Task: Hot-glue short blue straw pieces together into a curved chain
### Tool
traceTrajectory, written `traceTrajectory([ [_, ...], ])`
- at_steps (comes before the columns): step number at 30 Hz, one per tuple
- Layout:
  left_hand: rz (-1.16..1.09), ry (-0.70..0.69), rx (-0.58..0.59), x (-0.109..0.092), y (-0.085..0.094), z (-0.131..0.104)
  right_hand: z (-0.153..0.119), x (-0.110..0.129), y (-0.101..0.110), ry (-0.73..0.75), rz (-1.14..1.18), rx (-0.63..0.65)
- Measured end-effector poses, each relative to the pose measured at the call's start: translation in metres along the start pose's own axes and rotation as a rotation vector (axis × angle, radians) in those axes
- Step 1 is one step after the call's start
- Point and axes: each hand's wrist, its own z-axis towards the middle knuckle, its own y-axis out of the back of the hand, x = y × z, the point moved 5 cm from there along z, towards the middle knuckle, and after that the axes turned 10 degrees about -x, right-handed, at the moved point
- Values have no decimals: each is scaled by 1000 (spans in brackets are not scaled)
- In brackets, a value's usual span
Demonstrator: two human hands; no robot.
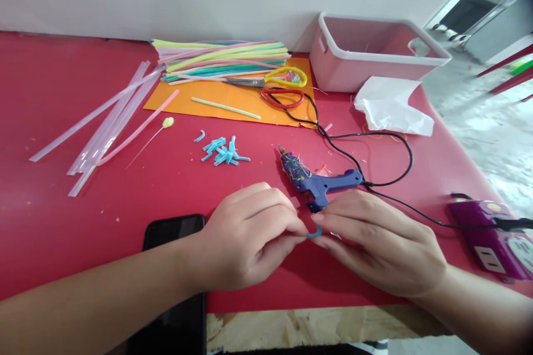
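Between my two hands a short blue piece of pipe cleaner (314, 233) is bent into a curve. My left hand (254, 236) pinches one end of it with thumb and forefinger. The fingertips of my right hand (378, 241) close on the other end. Just beyond my hands lies a blue hot glue gun (318, 180), its nozzle pointing away to the left. A small pile of cut blue pipe cleaner pieces (225, 151) rests on the red table, with one curved piece (200, 136) apart from it.
Colourful pipe cleaners (225, 58) and scissors (266, 83) lie on an orange sheet (283, 116). Clear glue sticks (112, 122) are at left, a pink bin (350, 69) and white paper (391, 105) at back right. A phone (179, 310) lies under my left forearm; a purple power strip (483, 233) is right.
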Motion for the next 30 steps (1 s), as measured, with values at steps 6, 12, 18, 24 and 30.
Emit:
traceTrajectory([
  [6,8,-3,9,1,-1,0,-2,0,-2,-3,16,9],
  [12,13,16,-11,1,0,2,-1,-1,-2,-16,4,-10],
  [18,16,18,-7,0,0,1,-1,-2,-2,-12,12,9],
  [24,4,20,-10,2,-1,1,-6,-3,-6,-1,42,35],
  [30,-61,192,-14,6,3,4,-9,-40,4,-97,-276,43],
])
